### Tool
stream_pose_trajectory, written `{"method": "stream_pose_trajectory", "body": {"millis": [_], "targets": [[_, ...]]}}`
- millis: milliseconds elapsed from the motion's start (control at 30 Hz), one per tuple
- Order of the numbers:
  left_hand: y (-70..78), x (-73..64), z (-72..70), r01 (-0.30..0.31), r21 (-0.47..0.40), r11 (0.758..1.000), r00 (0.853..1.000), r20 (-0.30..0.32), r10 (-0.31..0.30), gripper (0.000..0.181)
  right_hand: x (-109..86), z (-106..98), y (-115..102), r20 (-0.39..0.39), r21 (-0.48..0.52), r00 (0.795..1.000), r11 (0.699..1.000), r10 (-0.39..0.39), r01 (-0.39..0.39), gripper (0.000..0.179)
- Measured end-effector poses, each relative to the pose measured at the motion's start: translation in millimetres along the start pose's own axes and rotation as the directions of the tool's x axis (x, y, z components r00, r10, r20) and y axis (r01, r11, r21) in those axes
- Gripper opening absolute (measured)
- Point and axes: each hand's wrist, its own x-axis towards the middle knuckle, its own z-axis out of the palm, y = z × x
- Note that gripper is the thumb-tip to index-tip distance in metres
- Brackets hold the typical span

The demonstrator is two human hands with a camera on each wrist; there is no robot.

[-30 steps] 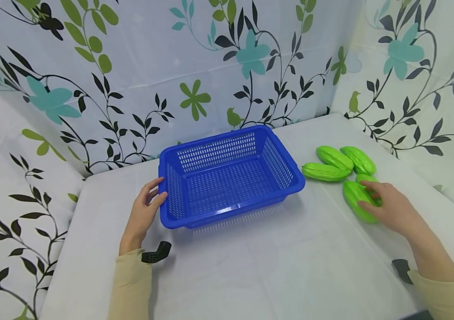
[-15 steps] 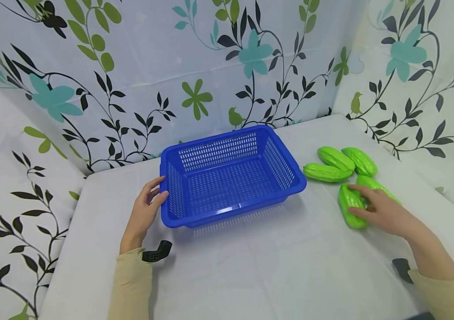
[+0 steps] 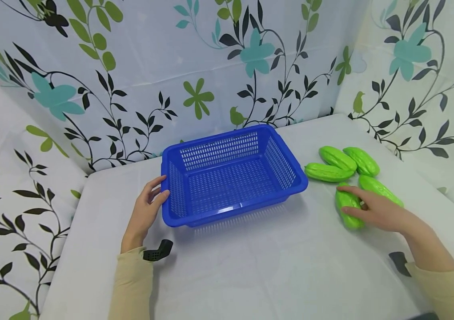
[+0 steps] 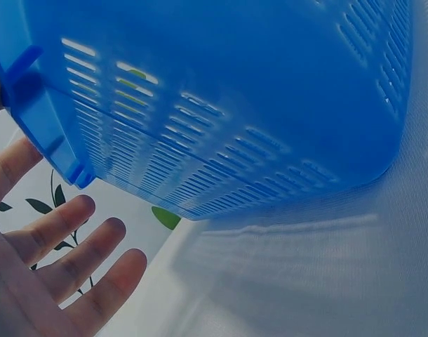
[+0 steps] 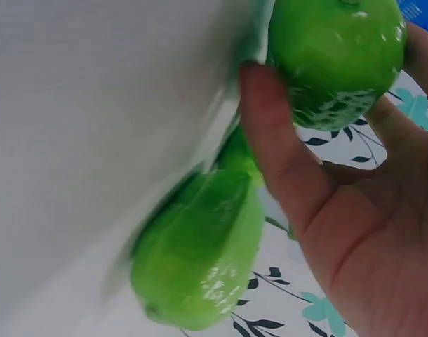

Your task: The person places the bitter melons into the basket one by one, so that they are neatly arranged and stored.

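Note:
A blue perforated plastic basket (image 3: 227, 210) stands on the white cloth with nothing in it. My left hand (image 3: 144, 214) holds its left rim, thumb on top; in the left wrist view, three fingers (image 4: 95, 246) extend below the rim, apart from the basket wall (image 4: 270, 84). To the right, my right hand (image 3: 384, 212) grips a bright green bitter melon (image 3: 346, 201) between thumb and fingers. In the right wrist view, the thumb lies along one side of this melon (image 5: 333, 56), and a second bitter melon (image 5: 200, 253) sits below it, apart from the hand.
Several more bitter melons lie right of the basket: one (image 3: 379, 189) just behind my right hand, the others (image 3: 332, 172) in a cluster farther back. Leaf-patterned cloth (image 3: 210, 89) hangs behind and at both sides of the table.
My right hand has closed on the front bitter melon and drawn it slightly left, apart from the one beside it. The left hand stays on the basket rim.

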Motion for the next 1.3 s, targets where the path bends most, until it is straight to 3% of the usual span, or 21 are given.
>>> {"method": "stream_pose_trajectory", "body": {"millis": [367, 567, 667, 833, 1100, 1300], "targets": [[-0.6, -2.2, -3.3, 0.014, 0.006, 1.000, 1.000, -0.006, -0.014, 0.061, 24.2, -38, -41, -0.085, 0.054, 0.992, 0.995, 0.089, -0.085, 0.068], [-0.8, -2.9, -4.7, 0.021, 0.012, 1.000, 1.000, -0.007, -0.021, 0.062, 50.5, -49, -82, -0.100, 0.101, 0.994, 0.994, -0.037, 0.047, 0.065], [-0.6, -2.8, -5.2, 0.018, 0.014, 1.000, 1.000, -0.004, -0.018, 0.062, 66.2, -51, -105, -0.106, 0.099, 0.986, 0.986, -0.125, 0.136, 0.063], [0.5, -2.8, -5.7, 0.012, 0.016, 1.000, 1.000, -0.004, -0.012, 0.061, 93.7, -48, -135, -0.089, 0.113, 0.974, 0.969, -0.209, 0.218, 0.062], [0.7, -2.2, -6.6, 0.008, 0.014, 1.000, 1.000, 0.007, -0.008, 0.060, 135.9, -36, -169, -0.037, 0.111, 0.964, 0.958, -0.262, 0.265, 0.061], [8.6, -3.0, -4.8, 0.012, 0.000, 1.000, 1.000, 0.029, -0.012, 0.059, 162.7, -25, -193, 0.009, 0.138, 0.954, 0.945, -0.301, 0.297, 0.061]]}}
